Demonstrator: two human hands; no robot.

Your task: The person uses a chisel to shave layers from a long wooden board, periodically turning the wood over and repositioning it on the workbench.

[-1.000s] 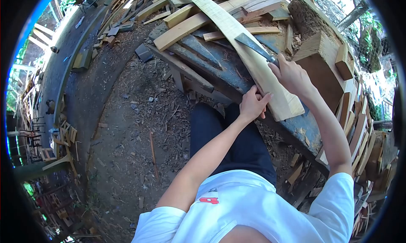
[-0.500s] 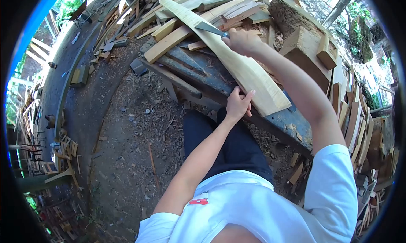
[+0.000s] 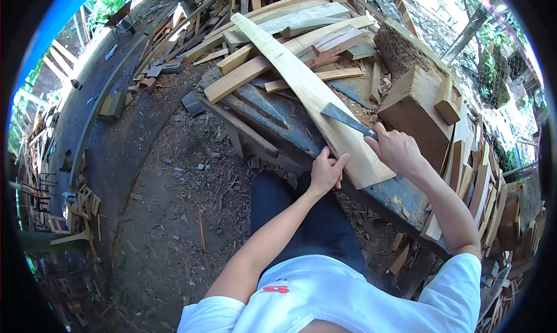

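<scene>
A long, pale wooden board (image 3: 316, 92), narrow at its far end and wide near me, lies slanting across a dark, worn bench (image 3: 386, 196). My left hand (image 3: 329, 169) grips its near left edge, thumb on top. In my right hand (image 3: 397, 150), fingers wrap the handle of what looks like a broad chisel (image 3: 346, 117). Its dark flat blade reaches left across the wide part of the board. The handle is mostly hidden in my fist.
Lengths of cut timber (image 3: 238, 80) are piled on the bench's far end. A thick wooden block (image 3: 415, 107) stands on the right, beside stacked planks (image 3: 478, 182). Chips and scraps litter the dirt floor (image 3: 168, 217) on the left.
My right hand has drawn the chisel toward me along the board, from the narrower stretch to the wide part. My left hand keeps its grip on the edge. The view has shifted slightly.
</scene>
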